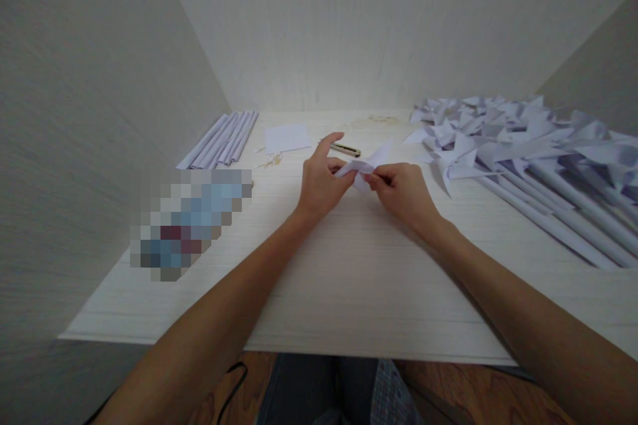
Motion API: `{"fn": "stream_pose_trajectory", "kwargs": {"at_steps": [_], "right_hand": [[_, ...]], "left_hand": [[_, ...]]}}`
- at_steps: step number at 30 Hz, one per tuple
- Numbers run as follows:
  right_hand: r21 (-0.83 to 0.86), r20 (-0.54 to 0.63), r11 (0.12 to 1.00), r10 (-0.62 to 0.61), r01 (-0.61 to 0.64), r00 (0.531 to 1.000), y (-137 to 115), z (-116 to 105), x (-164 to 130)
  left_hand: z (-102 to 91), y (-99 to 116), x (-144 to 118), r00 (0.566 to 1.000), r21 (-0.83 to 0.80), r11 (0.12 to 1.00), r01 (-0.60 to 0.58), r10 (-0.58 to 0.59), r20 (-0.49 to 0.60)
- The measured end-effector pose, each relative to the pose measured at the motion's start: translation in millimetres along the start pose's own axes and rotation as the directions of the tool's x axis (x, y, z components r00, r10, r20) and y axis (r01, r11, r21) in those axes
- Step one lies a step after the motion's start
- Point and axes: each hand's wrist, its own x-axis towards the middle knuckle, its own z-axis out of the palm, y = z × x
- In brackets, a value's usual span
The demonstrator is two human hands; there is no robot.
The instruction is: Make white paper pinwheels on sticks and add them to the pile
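A white folded paper pinwheel [367, 166] is held between both hands above the middle of the table. My left hand [321, 182] is closed on its left side, thumb in front and index finger raised. At its right, the fingertips of my right hand [401, 191] are pinched close to the pinwheel's centre; anything small between them is too hidden to make out. Just beyond the pinwheel lies a box cutter [346, 149] with a pale gold handle, partly covered by my left index finger.
Rolled white paper tubes [222, 139] lie at the back left beside a stack of paper squares [288, 138]. Rubber bands [273, 160] lie nearby. A blurred-out object [197, 219] is at left. Many paper pinwheels on sticks [503, 139] are piled at right. Walls [349, 26] enclose the table.
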Motion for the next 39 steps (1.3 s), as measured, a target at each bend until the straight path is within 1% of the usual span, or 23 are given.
{"fn": "stream_pose_trajectory", "kwargs": {"at_steps": [1,2,3,4,5,6,7,8,9,10,11,12,13,14,15,16,17,19,20,22,26,32,39], "right_hand": [[-0.133,-0.042,0.989,-0.066,0.06,0.997,-1.6,-1.3,-1.6],[-0.222,-0.055,0.97,-0.112,0.097,0.992,-3.1,-2.3,-2.9],[-0.271,-0.07,0.956,-0.138,0.114,0.988,-4.2,-2.9,-3.7],[-0.271,-0.077,0.956,-0.139,0.113,0.987,-4.8,-3.1,-3.7],[-0.221,-0.079,0.97,-0.118,0.098,0.99,-5.0,-2.7,-3.1],[-0.125,-0.07,0.99,-0.073,0.064,0.995,-4.8,-1.9,-2.1],[0.007,-0.042,1.0,-0.004,0.004,0.999,-4.4,-0.8,-0.7],[0.155,0.012,0.985,0.077,-0.078,0.997,-3.9,0.5,0.8],[0.291,0.087,0.941,0.154,-0.172,0.984,-3.5,1.7,2.1],[0.394,0.162,0.881,0.215,-0.263,0.963,-3.0,2.9,3.0],[0.453,0.218,0.829,0.254,-0.328,0.942,-2.7,3.8,3.6],[0.473,0.237,0.808,0.269,-0.353,0.934,-2.3,4.5,3.6],[0.456,0.217,0.827,0.256,-0.329,0.942,-1.9,5.0,3.2],[0.4,0.162,0.878,0.217,-0.265,0.963,-1.5,5.2,2.5],[0.3,0.088,0.937,0.158,-0.177,0.983,-1.1,5.2,1.6],[0.165,0.017,0.983,0.083,-0.084,0.996,-0.9,4.9,0.5],[0.013,-0.035,1.0,0.003,-0.002,0.999,-0.7,4.5,-0.6],[-0.248,-0.059,0.964,-0.117,0.099,0.991,-0.9,3.2,-2.4],[-0.335,-0.046,0.934,-0.148,0.124,0.988,-1.1,2.6,-3.0],[-0.43,-0.011,0.891,-0.169,0.148,0.986,-1.6,1.4,-3.5],[-0.485,0.012,0.861,-0.166,0.151,0.986,-2.1,0.6,-3.3],[-0.488,0.02,0.859,-0.166,0.155,0.986,-1.9,0.5,-3.2],[-0.458,0.016,0.875,-0.165,0.154,0.986,-1.4,0.2,-3.5]], "left_hand": [[0.0,0.7,0.0,1.0,-0.011,1.0,0.009,-0.009,-0.004],[0.0,1.6,0.1,1.0,-0.022,1.0,0.018,-0.018,-0.009],[0.0,2.6,0.0,1.0,-0.031,0.999,0.027,-0.027,-0.015],[0.0,3.6,-0.1,0.999,-0.036,0.999,0.035,-0.035,-0.02],[0.0,4.5,-0.2,0.999,-0.039,0.998,0.04,-0.041,-0.023],[0.0,5.2,-0.4,0.999,-0.04,0.998,0.044,-0.045,-0.024],[0.0,5.7,-0.7,0.999,-0.039,0.998,0.046,-0.047,-0.023],[0.0,5.9,-0.9,0.999,-0.039,0.998,0.044,-0.045,-0.021],[0.0,6.0,-1.0,0.999,-0.039,0.998,0.04,-0.041,-0.019],[0.0,5.8,-1.2,0.999,-0.039,0.999,0.035,-0.036,-0.017],[0.0,5.4,-1.2,0.999,-0.037,0.999,0.032,-0.033,-0.014],[0.0,4.8,-1.2,0.999,-0.033,0.999,0.029,-0.03,-0.012],[0.1,4.2,-1.1,1.0,-0.028,0.999,0.027,-0.027,-0.012],[0.1,3.5,-1.0,1.0,-0.023,0.999,0.024,-0.025,-0.011],[0.1,2.8,-0.9,1.0,-0.02,1.0,0.022,-0.022,-0.01],[0.1,2.3,-0.6,1.0,-0.018,1.0,0.019,-0.02,-0.011],[0.2,1.9,-0.4,1.0,-0.02,1.0,0.019,-0.019,-0.012],[0.3,1.9,0.3,0.999,-0.027,0.999,0.026,-0.027,-0.021],[0.3,2.2,0.6,0.999,-0.033,0.999,0.035,-0.036,-0.028],[0.4,3.4,1.0,0.997,-0.05,0.997,0.059,-0.061,-0.038],[0.6,5.8,0.9,0.993,-0.083,0.991,0.105,-0.108,-0.039],[1.1,7.1,0.5,0.986,-0.102,0.983,0.156,-0.161,-0.051],[0.5,6.6,0.4,0.987,-0.124,0.981,0.147,-0.154,-0.053]]}}
